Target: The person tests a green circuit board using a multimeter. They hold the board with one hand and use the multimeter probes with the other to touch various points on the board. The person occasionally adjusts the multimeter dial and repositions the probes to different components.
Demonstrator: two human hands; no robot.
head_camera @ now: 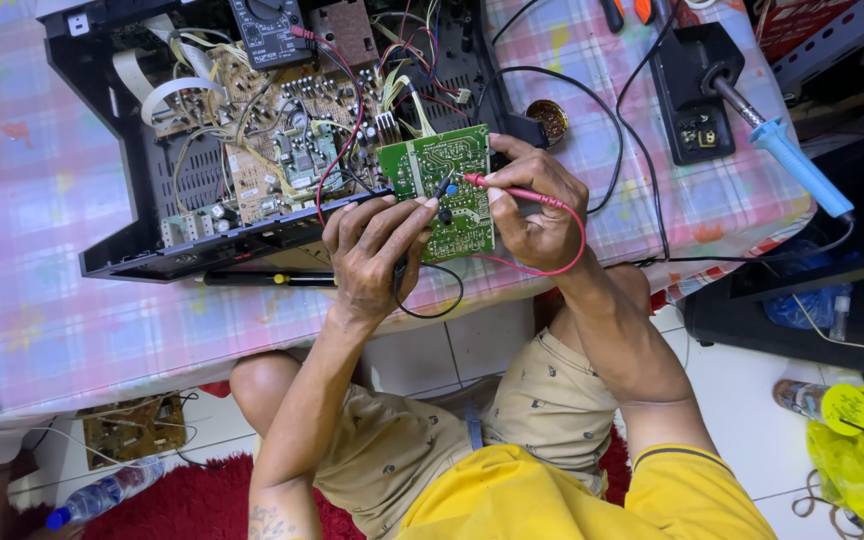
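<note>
Bright even light, soft shadows, sharp

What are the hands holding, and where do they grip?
Right hand grips the red probe by its handle. Left hand pinches the black probe against the green board.

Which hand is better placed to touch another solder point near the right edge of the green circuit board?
Probably the right hand: it holds the red probe, whose tip already rests on the green circuit board near that edge. The left hand holds the black probe near the board's middle.
</note>
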